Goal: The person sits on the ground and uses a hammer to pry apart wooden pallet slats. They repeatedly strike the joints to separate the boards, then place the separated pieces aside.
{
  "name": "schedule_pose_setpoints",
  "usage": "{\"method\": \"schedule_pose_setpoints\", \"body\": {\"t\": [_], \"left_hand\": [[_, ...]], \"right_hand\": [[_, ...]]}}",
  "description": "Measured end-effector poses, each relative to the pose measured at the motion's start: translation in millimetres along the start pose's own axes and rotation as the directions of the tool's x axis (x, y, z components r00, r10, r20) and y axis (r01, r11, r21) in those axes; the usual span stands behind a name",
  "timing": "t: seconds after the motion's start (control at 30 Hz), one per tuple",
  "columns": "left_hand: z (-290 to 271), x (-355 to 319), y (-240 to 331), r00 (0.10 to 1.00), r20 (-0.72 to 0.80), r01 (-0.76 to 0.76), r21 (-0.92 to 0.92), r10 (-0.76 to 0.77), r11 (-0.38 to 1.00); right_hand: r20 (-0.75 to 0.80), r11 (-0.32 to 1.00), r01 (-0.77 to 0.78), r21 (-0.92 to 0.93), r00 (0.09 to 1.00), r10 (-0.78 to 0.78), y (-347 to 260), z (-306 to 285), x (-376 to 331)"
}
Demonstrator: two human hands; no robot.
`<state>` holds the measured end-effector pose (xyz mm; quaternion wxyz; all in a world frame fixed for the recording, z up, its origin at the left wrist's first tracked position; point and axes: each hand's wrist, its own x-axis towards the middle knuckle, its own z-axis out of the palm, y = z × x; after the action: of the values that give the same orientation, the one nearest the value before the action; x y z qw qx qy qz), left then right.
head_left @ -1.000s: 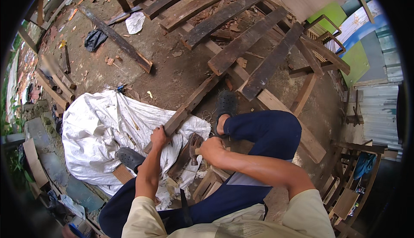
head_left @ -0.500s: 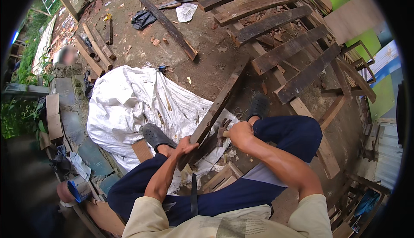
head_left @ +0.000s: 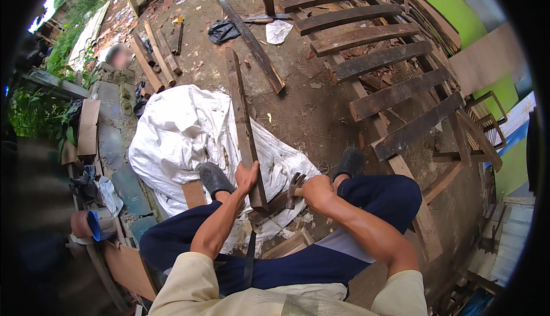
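My left hand point(head_left: 247, 177) is closed around the near part of a long wooden beam point(head_left: 243, 115), which slants up and away from me over a white sheet. In my right hand point(head_left: 318, 190) is a claw hammer point(head_left: 295, 189), gripped by its handle close to the metal head. The hammer head sits just right of the beam's near end, apart from it. Beneath that end another piece of wood point(head_left: 277, 205) lies partly hidden. Between my knees, the white sheet point(head_left: 177, 127) spreads over the ground in folds.
A slatted wooden frame point(head_left: 378, 61) takes up the far right. Another beam point(head_left: 246, 35) and loose sticks point(head_left: 157, 55) lie on the dirt ahead. At left stand a low block wall point(head_left: 109, 127) and a blue-lined pot point(head_left: 101, 224). Pieces of wood point(head_left: 286, 244) lie close before me.
The beam in my left hand has swung leftward at its far end, from leaning right to leaning slightly left. My right hand keeps its grip on the hammer. The whole view has shifted slightly.
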<state>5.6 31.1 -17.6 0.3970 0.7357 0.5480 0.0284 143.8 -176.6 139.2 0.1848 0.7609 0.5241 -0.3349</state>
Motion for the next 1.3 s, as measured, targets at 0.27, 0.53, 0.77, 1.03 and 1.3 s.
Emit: {"method": "schedule_pose_setpoints", "body": {"t": [0.27, 0.53, 0.77, 1.03, 1.3], "left_hand": [[26, 78, 63, 0.998, -0.039, 0.046, -0.066, -0.048, 0.997], [44, 153, 159, 0.967, -0.018, -0.248, 0.148, 0.254, 0.957], [42, 141, 163, 0.945, 0.151, -0.291, -0.016, 0.290, 0.957], [8, 93, 159, 0.915, 0.101, -0.401, 0.120, 0.391, 0.908], [-39, 133, 203, 0.893, 0.025, -0.450, 0.110, 0.450, 0.886]], "right_hand": [[0.026, 0.999, -0.053, 0.012, 0.998, 0.053, 14, 11, 0], [0.046, 0.996, -0.031, 0.080, 0.999, 0.027, 19, 10, 8], [-0.068, 0.989, -0.047, 0.143, 0.996, 0.057, 33, -1, -7], [-0.305, 0.938, -0.116, 0.326, 0.926, 0.221, 62, -45, -29], [-0.344, 0.786, -0.199, 0.586, 0.817, 0.463, 98, -135, -65]]}}
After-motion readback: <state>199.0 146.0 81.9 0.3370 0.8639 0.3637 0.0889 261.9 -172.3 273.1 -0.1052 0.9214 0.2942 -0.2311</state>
